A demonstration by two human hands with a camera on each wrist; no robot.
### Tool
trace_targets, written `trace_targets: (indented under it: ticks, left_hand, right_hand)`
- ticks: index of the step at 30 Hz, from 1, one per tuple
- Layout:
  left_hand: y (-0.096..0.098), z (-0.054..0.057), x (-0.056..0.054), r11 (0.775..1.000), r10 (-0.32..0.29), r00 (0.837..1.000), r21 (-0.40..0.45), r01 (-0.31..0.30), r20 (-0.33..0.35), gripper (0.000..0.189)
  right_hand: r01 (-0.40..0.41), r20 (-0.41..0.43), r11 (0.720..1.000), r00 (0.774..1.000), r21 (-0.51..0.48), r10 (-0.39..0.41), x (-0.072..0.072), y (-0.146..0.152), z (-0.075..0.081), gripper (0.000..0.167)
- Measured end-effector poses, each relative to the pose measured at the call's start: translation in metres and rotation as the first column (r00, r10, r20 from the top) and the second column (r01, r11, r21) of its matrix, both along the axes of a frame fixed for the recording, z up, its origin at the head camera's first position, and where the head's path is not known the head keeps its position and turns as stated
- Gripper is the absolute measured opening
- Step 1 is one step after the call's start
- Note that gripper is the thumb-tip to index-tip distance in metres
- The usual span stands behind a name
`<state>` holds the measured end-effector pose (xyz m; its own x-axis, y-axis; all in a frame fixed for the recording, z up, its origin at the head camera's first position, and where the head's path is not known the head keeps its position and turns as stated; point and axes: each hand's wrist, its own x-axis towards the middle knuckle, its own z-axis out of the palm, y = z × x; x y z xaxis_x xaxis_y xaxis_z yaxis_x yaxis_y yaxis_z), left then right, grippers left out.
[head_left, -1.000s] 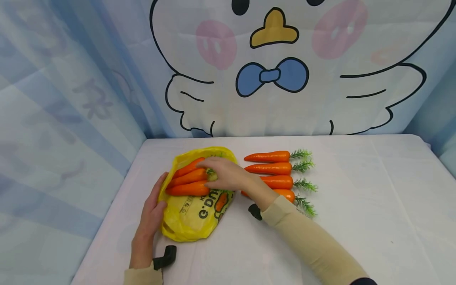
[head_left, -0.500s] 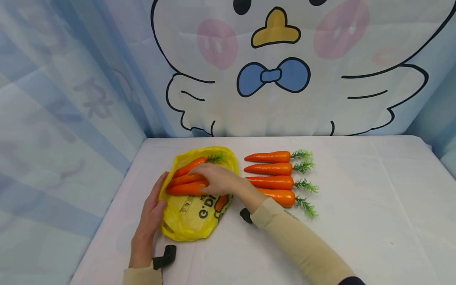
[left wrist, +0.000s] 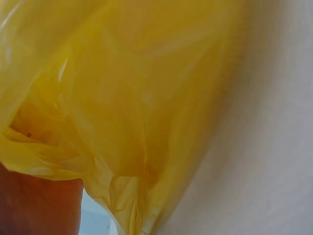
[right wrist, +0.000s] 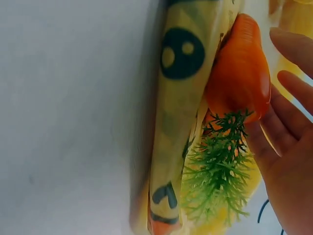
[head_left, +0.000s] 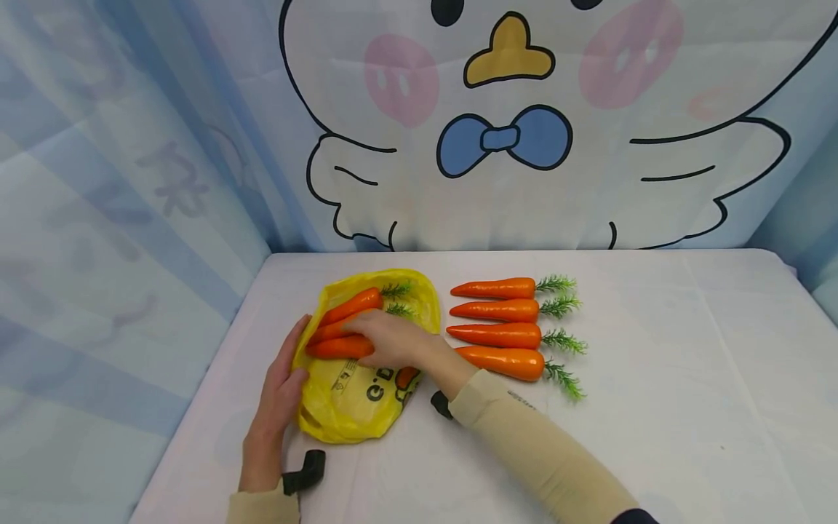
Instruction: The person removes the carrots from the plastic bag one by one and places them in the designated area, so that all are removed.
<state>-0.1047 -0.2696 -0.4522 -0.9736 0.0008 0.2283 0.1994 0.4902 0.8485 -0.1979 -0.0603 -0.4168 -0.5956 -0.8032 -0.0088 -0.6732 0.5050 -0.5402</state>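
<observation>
A yellow plastic bag (head_left: 340, 407) lies on the table, its mouth spread and several orange carrots in it. The upper carrot (head_left: 353, 306) shows its green top; my right hand (head_left: 396, 342) partly covers the middle and lower carrot (head_left: 337, 348). In the right wrist view, a carrot (right wrist: 242, 73) with leafy greens lies beside my right hand (right wrist: 286, 147), whose fingers are spread and mostly straight. My left hand (head_left: 278, 393) rests along the bag's left side, fingers extended and thumb apart. The left wrist view is mostly filled by the bag (left wrist: 122, 98).
Right of the bag, several loose carrots (head_left: 497, 335) lie in a column with their greens pointing right. They rest on a white tablecloth (head_left: 655, 407). A cartoon-printed curtain (head_left: 497, 204) hangs behind the table, and a pale blue one (head_left: 131, 291) at the left.
My right hand has moved left and slightly down over the carrots in the bag. Greens at the bag's top have come into sight, and the loose carrots are less covered. My left hand stays put.
</observation>
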Motion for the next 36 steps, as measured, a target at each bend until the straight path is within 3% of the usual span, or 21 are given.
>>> trace_targets:
  ticks: [10, 20, 26, 36]
  left_hand:
    - [-0.001, 0.0, 0.0, 1.0, 0.013, 1.0, -0.015, -0.012, 0.025, 0.08]
    - [-0.001, 0.0, -0.001, 1.0, 0.013, 1.0, -0.015, -0.013, 0.024, 0.08]
    - [0.0, 0.001, -0.001, 1.0, 0.012, 1.0, -0.008, -0.012, 0.026, 0.08]
    - [0.001, 0.002, 0.0, 1.0, 0.014, 0.999, -0.009, -0.014, 0.04, 0.08]
  right_hand:
    - [-0.008, -0.1, 0.999, 0.995, 0.049, 0.013, 0.005, -0.005, -0.005, 0.053]
    - [0.02, -0.075, 0.996, 0.997, 0.082, -0.014, 0.009, -0.006, -0.004, 0.047]
    - [0.005, -0.064, 1.0, 0.998, 0.03, -0.003, 0.008, -0.003, -0.003, 0.042]
    - [-0.004, -0.035, 1.0, 0.999, 0.03, 0.005, 0.008, 0.014, 0.016, 0.051]
